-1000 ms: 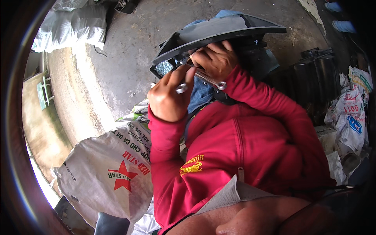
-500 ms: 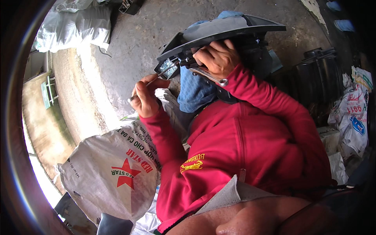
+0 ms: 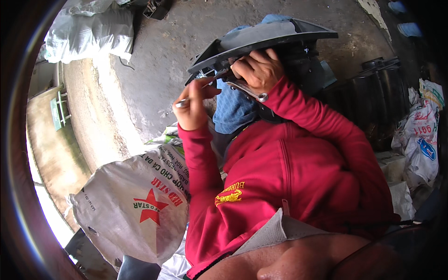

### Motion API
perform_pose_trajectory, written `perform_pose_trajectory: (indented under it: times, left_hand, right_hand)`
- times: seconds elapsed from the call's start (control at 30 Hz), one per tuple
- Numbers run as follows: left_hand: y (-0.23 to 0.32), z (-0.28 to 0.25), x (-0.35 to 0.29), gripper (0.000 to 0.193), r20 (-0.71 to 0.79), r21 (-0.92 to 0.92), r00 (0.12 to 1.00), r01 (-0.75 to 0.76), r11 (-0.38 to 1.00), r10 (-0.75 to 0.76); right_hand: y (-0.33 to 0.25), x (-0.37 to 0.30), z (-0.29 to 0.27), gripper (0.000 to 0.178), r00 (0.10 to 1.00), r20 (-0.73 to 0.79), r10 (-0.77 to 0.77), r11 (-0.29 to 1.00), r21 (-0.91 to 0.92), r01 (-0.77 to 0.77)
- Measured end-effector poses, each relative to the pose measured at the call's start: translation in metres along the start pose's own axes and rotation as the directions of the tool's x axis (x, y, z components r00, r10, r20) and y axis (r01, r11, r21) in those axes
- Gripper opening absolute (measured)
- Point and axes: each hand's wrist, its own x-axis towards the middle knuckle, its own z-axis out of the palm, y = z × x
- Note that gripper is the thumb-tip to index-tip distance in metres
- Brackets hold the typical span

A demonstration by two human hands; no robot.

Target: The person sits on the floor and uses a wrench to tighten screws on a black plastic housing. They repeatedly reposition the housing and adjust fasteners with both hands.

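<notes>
A large dark plastic housing with a grey top rests over my knees, its hollow underside facing me. My right hand is closed beneath its near edge, gripping a combination wrench whose ring end sticks out toward my wrist. My left hand is raised left of the housing, slightly blurred, its fingers wrapped round a slim metal wrench. One end of that tool shows beside the palm. Its far end points toward the housing's left underside, where the contact is hidden by fingers and shadow.
Blue trousers show under the housing. A printed white sack lies at my left, and plastic-wrapped goods stand far left. Black ribbed plastic parts and white bags are at the right. A small dark box sits on the floor.
My left hand has moved up and right toward the housing, with its wrench swinging round in the fingers. My right hand and the housing have barely shifted.
</notes>
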Motion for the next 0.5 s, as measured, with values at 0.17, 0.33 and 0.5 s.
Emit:
perform_pose_trajectory:
  times: [0.17, 0.33, 0.5]
  left_hand:
    - [-0.104, -0.036, 0.016, 0.047, 0.206, -0.785, 0.955, 0.291, 0.547, -0.212]
    - [-0.046, -0.051, -0.003, 0.046, -0.011, -0.482, 0.994, -0.102, 0.870, 0.111]
    - [0.003, -0.008, -0.013, 0.022, -0.015, 0.095, 0.978, -0.207, 0.974, 0.209]
  right_hand:
    - [-0.002, 0.000, 0.000, 0.028, 0.999, 0.014, -0.047, 0.999, -0.012, 0.047]
    - [-0.002, 0.007, -0.008, 0.022, 0.999, -0.036, -0.022, 1.000, -0.004, 0.022]
    - [-0.003, 0.005, -0.005, 0.026, 0.997, -0.073, -0.025, 0.999, 0.037, 0.028]
